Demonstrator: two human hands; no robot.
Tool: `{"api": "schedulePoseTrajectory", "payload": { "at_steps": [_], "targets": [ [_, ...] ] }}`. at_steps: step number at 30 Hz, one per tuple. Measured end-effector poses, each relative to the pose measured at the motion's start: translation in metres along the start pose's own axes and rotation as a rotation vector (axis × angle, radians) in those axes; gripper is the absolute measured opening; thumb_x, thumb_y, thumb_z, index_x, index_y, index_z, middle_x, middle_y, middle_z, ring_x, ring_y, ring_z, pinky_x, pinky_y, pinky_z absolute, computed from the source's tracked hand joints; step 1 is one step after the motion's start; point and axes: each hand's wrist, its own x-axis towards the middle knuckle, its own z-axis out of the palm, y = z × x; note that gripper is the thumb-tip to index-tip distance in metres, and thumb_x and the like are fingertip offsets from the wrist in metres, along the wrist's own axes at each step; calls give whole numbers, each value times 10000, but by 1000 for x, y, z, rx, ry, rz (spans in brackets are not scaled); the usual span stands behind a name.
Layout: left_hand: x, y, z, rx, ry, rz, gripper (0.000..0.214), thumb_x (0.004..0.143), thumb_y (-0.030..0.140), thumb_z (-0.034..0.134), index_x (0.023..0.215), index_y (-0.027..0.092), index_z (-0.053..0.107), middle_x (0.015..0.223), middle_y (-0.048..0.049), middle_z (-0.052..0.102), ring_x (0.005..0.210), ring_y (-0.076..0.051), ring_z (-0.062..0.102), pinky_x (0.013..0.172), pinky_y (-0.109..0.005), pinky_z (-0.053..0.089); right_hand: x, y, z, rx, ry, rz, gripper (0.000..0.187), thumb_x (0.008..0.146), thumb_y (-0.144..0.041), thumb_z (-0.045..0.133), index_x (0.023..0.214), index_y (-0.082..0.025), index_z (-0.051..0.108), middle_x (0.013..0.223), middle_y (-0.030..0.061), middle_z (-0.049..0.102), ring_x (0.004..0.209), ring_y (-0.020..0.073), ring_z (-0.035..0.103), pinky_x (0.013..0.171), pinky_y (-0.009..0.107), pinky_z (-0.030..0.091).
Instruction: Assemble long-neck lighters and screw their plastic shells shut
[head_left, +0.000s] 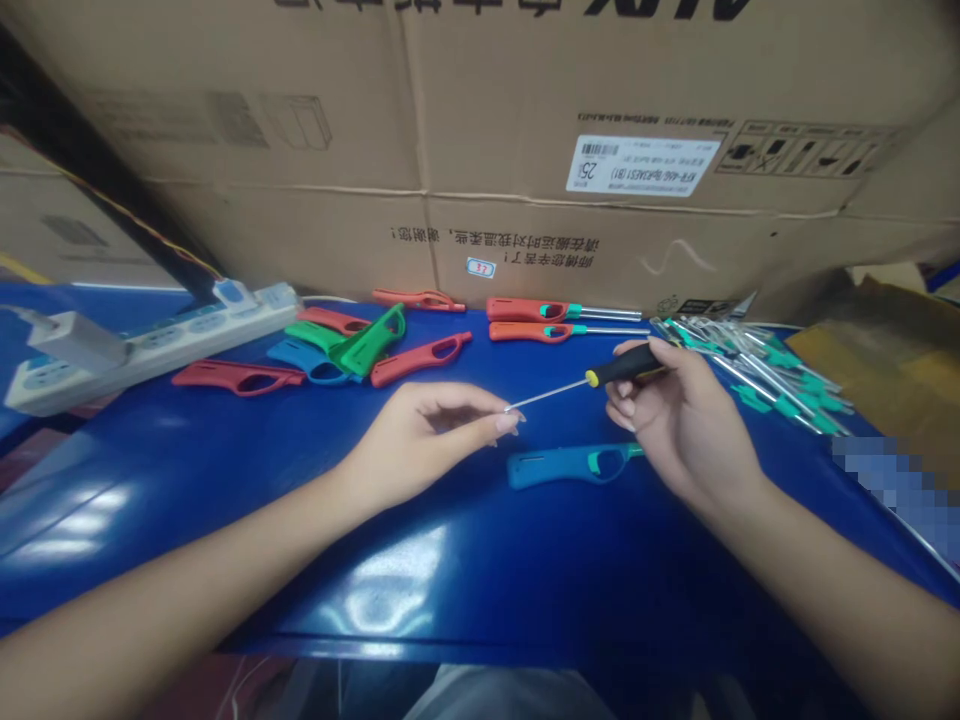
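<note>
My right hand point(694, 415) is closed around the black and yellow handle of a screwdriver point(553, 393), whose thin shaft slants down to the left. At its tip, the thumb and fingers of my left hand point(420, 435) are pinched together. Whatever small piece they may hold there is too small to make out. Below the screwdriver, a blue lighter point(551, 467) with a green trigger lies on the table, its right end hidden behind my right hand. Both hands are raised above the blue tabletop point(300, 560).
Red, green and blue lighter casings point(322, 340) lie at the back left, beside a white power strip point(165, 345). Two lighters with metal tubes point(555, 330) rest by a large cardboard box point(510, 150). Metal tubes with green parts point(772, 370) are piled at the right.
</note>
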Motion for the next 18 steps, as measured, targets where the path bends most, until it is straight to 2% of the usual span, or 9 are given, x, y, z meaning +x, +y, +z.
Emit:
{"api": "schedulePoseTrajectory", "payload": {
  "at_steps": [6, 18],
  "targets": [
    [-3, 6, 3, 21, 12, 30, 113, 862, 282, 797, 891, 176, 821, 821, -12, 776, 714, -91, 678, 688, -162, 544, -3, -6, 2, -1, -19, -5, 196, 846, -372, 656, 809, -183, 691, 564, -5, 545, 475, 110, 440, 440, 236, 370],
    [-3, 3, 2, 32, 1, 34, 123, 877, 301, 785, 892, 182, 812, 828, -8, 768, 705, -86, 666, 683, -161, 541, 0, -2, 0, 31, -7, 35, 182, 807, -359, 679, 790, -178, 691, 546, -9, 545, 463, 104, 427, 421, 225, 346]
  ]
}}
